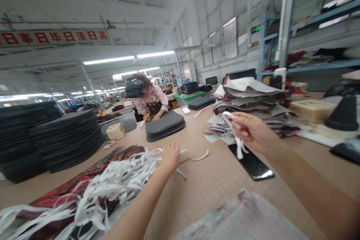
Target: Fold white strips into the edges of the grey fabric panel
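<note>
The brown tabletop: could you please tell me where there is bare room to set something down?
Bare tabletop lies between the loose strip ends by the left hand and the black phone; a smaller patch separates the grey pads from the layered pile. The left is crowded: white strips over patterned fabric, dark stacks behind.

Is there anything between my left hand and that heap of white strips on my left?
Nothing visible: the left hand is at the far right edge of the heap of white strips, with strip ends showing beyond it. The black phone lies off to the right, by the strip in the right hand.
</note>
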`<action>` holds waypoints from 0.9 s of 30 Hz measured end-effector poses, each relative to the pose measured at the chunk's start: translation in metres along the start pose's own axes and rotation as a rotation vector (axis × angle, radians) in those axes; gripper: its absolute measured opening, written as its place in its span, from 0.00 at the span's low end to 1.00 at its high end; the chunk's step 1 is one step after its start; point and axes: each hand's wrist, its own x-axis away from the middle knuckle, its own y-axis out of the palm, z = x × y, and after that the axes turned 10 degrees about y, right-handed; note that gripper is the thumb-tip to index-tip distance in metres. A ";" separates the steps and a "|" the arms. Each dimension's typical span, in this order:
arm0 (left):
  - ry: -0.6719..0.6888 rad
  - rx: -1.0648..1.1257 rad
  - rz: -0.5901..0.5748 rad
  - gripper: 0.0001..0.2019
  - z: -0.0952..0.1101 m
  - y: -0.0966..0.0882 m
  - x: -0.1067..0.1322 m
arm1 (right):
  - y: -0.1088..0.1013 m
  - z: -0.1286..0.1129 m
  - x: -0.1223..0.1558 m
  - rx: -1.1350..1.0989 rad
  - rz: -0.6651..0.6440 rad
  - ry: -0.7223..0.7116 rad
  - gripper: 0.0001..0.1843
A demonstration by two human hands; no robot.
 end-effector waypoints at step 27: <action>-0.506 1.711 0.582 0.20 -0.002 -0.040 0.213 | 0.045 0.110 0.032 0.839 -0.715 0.631 0.37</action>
